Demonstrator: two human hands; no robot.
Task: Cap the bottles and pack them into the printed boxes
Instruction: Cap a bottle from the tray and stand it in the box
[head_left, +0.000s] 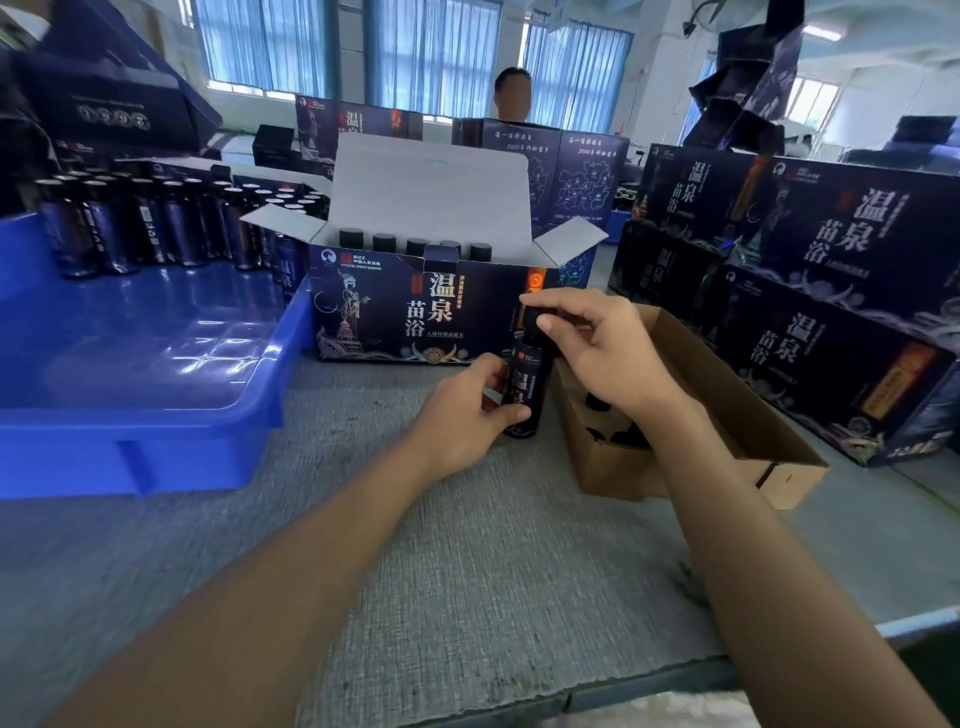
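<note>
- A worker's left grip (462, 410) curls fingers and thumb round the lower body of a dark labelled bottle (524, 384), held upright over the grey surface (467, 545)
- The right grip (597, 353) pinches the black cap (531, 318) at the bottle's neck between thumb and fingertips
- Directly behind the bottle stands an open printed box (415, 312), flaps raised, with a row of capped bottles (384, 241) inside
- A blue tray (156, 415) to the left carries uncapped bottles (130, 223) massed at its far end
- A brown carton (727, 410) sits just right of the bottle, its dark contents too shaded to identify
- Closed printed boxes (831, 322) are stacked at far right
</note>
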